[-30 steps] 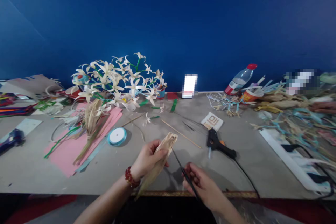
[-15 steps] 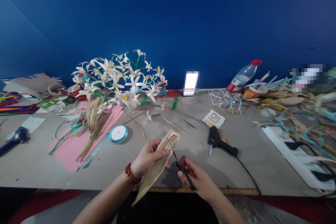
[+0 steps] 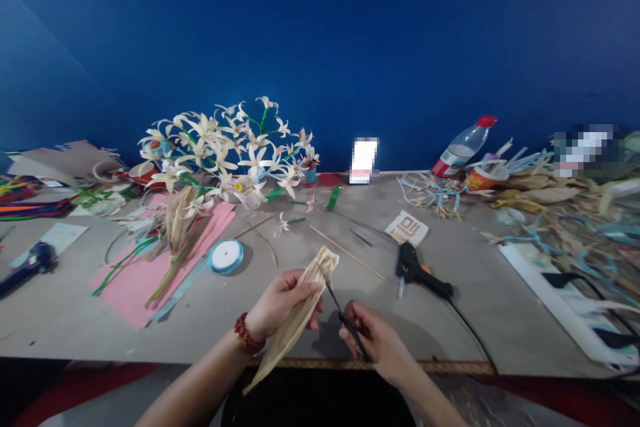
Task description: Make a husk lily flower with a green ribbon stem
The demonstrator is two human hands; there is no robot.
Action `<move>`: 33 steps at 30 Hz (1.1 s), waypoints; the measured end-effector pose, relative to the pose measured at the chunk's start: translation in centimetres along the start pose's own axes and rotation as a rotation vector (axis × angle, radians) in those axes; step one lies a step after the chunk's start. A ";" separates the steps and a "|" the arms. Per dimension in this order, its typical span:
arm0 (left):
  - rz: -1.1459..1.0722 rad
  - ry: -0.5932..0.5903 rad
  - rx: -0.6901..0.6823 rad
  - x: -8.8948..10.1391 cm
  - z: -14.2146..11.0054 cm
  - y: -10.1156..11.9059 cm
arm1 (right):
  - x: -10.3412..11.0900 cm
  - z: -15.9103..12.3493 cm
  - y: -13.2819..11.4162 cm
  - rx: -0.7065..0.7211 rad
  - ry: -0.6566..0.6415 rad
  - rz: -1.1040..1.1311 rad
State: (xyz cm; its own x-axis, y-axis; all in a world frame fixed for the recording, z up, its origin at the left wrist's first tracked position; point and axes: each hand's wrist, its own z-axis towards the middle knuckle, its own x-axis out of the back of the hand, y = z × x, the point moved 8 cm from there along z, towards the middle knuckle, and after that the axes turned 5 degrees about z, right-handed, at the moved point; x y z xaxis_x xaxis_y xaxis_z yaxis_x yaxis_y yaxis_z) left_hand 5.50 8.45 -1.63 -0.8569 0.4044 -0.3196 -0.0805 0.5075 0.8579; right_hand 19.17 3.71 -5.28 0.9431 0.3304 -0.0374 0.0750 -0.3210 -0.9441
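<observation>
My left hand [image 3: 278, 305] grips a long dried corn husk [image 3: 300, 313] that runs from near the table's front edge up to a ragged top end. My right hand [image 3: 376, 341] holds small black scissors [image 3: 341, 312]; their blades point up and left and meet the husk near its upper end. Both hands hover just above the grey table [image 3: 320, 293] near its front edge. A red bead bracelet [image 3: 245, 335] sits on my left wrist.
A black glue gun [image 3: 419, 272] with its cord lies right of my hands. A white ribbon spool [image 3: 225, 256], pink paper [image 3: 150, 273] and a bunch of husk flowers [image 3: 225, 153] lie left. A bottle [image 3: 463, 145], husk scraps and a white power strip [image 3: 560, 300] fill the right.
The scissors' blades have moved up and left from beside the husk to its upper end. The husk has tilted slightly and its lower tip hangs lower.
</observation>
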 end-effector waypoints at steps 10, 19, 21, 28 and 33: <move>0.096 -0.087 0.045 0.1 -0.2 -1.2 | 0.0 0.0 0.1 0.020 -0.006 -0.042; 0.101 -0.214 0.134 -0.4 0.6 -2.9 | 0.4 0.6 0.2 0.034 -0.065 -0.084; 0.084 -0.208 0.152 -0.3 0.8 -3.2 | 0.8 0.7 0.4 0.020 -0.065 -0.107; 0.079 -0.209 0.235 0.3 1.3 -4.8 | 1.7 0.6 -0.1 -0.004 -0.059 -0.244; 0.160 -0.242 0.297 0.9 1.2 -6.3 | 2.7 0.2 -0.3 -0.003 -0.045 -0.500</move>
State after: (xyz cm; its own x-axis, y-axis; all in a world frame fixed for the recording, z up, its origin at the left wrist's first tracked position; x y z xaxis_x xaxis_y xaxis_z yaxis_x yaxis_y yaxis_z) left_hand 5.91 6.55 -7.82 -0.6996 0.6450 -0.3074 0.2248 0.6070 0.7623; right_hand 21.69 4.85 -5.20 0.7765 0.4826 0.4052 0.5154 -0.1165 -0.8490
